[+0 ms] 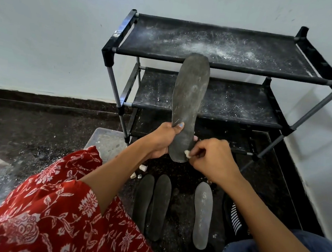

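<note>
From the head view, a clear plastic box (100, 129) sits on the dark floor by the left foot of a black shoe rack (222, 66). Inside it lie pale powder and a few small white lumps; its near part is hidden behind a red patterned sleeve (57, 206). The rack's fabric shelves are dusted with white powder and carry nothing else.

The grey insole (189, 99) stands almost upright in the air in front of the rack, toe up and heel down. Its surface is dull, scuffed and streaked with pale smears. The left hand (162, 139) grips its lower half, thumb across the front and fingers curled behind. The right hand (212, 158) pinches a small white lump (187, 153) against the insole's heel edge.

Three more insoles (202, 215) lie flat on the floor below, two side by side and one apart, with white stubs (143, 167) near them.
</note>
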Motion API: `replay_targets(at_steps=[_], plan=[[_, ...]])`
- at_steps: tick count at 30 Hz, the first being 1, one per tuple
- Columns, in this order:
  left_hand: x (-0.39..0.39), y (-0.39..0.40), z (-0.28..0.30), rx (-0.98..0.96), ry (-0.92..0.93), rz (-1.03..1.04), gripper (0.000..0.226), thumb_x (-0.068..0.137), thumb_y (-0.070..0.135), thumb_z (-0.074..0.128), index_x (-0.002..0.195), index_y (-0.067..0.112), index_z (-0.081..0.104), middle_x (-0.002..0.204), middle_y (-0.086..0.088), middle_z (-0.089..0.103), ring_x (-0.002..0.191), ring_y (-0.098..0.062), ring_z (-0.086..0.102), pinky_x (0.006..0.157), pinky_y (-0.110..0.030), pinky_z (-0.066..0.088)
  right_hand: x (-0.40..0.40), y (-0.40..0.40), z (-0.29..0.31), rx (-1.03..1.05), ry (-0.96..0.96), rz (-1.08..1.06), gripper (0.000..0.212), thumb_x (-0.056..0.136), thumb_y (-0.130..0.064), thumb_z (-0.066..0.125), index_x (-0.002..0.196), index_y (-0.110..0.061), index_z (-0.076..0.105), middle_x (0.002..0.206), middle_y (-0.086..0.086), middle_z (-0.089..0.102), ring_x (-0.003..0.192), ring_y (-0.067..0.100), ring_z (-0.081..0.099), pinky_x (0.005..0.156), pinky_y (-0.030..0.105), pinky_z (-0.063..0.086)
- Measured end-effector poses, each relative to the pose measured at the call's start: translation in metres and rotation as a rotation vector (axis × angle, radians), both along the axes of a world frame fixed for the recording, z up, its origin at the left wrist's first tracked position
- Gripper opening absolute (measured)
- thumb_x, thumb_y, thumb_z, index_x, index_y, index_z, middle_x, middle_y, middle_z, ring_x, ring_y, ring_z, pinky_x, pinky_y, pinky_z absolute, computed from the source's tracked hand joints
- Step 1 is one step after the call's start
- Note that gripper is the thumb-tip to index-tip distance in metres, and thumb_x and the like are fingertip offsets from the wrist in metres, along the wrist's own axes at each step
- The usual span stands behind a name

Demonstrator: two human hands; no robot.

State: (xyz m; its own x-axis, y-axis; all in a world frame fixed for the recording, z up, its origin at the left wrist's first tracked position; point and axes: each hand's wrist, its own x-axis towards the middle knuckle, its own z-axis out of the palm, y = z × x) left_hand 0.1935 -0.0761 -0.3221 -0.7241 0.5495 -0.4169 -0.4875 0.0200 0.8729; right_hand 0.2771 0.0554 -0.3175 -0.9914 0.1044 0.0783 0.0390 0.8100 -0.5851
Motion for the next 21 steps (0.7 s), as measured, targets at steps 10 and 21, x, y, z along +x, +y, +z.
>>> replay_targets(at_steps=[10, 21], plan=[[-0.0022, -0.0015, -0.0037, -0.045, 0.018, -0.028, 0.038, 0.104, 0.029, 0.030, 0.103, 0.007, 0.062, 0.098, -0.006, 0.074, 0.090, -0.020, 0.071, 0.079, -0.040, 0.057, 0.0056, -0.0062, -0.0018, -0.005, -0.087, 0.032, 0.006, 0.072, -0.013, 0.071, 0.070, -0.018, 0.074, 0.071, -0.005, 0.071, 0.067, 0.008, 0.064, 0.073, 0.020, 0.052], [-0.0017, 0.0006, -0.0029, -0.050, 0.025, -0.015, 0.038, 0.104, 0.029, 0.031, 0.105, 0.007, 0.061, 0.094, -0.004, 0.074, 0.088, -0.018, 0.070, 0.080, -0.041, 0.056, 0.0049, -0.0066, -0.0019, -0.041, -0.053, -0.012, 0.007, 0.075, -0.012, 0.070, 0.077, -0.017, 0.075, 0.076, -0.002, 0.072, 0.066, 0.008, 0.063, 0.069, 0.017, 0.050]])
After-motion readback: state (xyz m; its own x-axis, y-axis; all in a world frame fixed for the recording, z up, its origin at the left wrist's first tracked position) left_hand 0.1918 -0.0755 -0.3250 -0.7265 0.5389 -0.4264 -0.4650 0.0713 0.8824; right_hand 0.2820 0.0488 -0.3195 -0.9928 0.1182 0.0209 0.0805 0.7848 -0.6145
